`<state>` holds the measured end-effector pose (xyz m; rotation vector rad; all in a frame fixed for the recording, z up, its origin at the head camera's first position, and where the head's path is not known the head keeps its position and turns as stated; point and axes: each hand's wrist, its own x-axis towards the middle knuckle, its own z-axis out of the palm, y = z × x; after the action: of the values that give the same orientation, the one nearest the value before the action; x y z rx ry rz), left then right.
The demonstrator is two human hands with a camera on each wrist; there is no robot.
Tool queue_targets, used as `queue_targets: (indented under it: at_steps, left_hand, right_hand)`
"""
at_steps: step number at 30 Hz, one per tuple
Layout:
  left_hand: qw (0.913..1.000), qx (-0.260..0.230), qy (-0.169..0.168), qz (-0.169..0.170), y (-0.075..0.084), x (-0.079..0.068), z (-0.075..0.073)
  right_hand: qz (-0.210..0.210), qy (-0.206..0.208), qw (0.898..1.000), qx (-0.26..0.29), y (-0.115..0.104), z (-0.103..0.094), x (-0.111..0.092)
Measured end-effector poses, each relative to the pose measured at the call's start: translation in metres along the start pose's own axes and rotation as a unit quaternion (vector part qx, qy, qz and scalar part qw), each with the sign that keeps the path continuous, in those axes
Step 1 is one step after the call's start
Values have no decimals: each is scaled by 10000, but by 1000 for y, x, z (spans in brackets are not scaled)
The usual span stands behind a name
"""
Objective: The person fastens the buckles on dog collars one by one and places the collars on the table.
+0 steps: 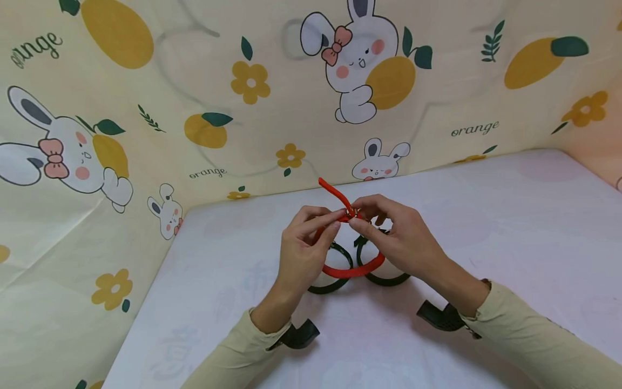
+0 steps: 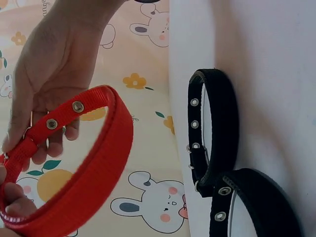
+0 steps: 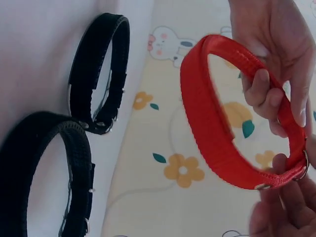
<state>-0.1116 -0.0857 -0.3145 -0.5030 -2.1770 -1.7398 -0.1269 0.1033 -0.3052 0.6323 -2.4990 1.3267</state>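
A red collar (image 1: 353,272), fastened into a loop with metal eyelets along its band, is held up above the table between both hands. My left hand (image 1: 307,246) pinches the band on the left of the buckle area. On the other side, my right hand (image 1: 405,235) grips it with thumb and fingers, close to the left fingertips. The strap's loose end (image 1: 334,192) sticks up past the fingers. The fingers partly cover the metal fittings. Beneath the red loop, a black collar (image 2: 224,123) and a second black collar (image 2: 266,202) stand on edge, both buckled into rings.
The white table (image 1: 218,302) reaches back to a cream cloth (image 1: 272,124) printed with rabbits, flowers and oranges. Both black collars lie just below the hands in the head view. A black wrist mount (image 1: 301,335) sits at the left sleeve, another black mount (image 1: 439,316) at the right.
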Motion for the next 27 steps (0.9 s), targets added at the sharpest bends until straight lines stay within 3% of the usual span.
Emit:
queue_targets:
  at_steps: [8,17,21,27]
  left_hand:
    - [9998,-41,131,147,-2,0,0]
    - [9999,-60,55,-95,0,-2,1]
    - [9999,21,75,-150,1,-4,3]
    - [9997,50,197,111,2,-5,6]
  right_hand:
    - [313,-18,9995,79,-1,-3,1]
    - [403,169,9980,465,-3,3,-4]
    - [325,350,9977,474,-3,7,-6]
    - [157,641,9965,513,-2,11,-9]
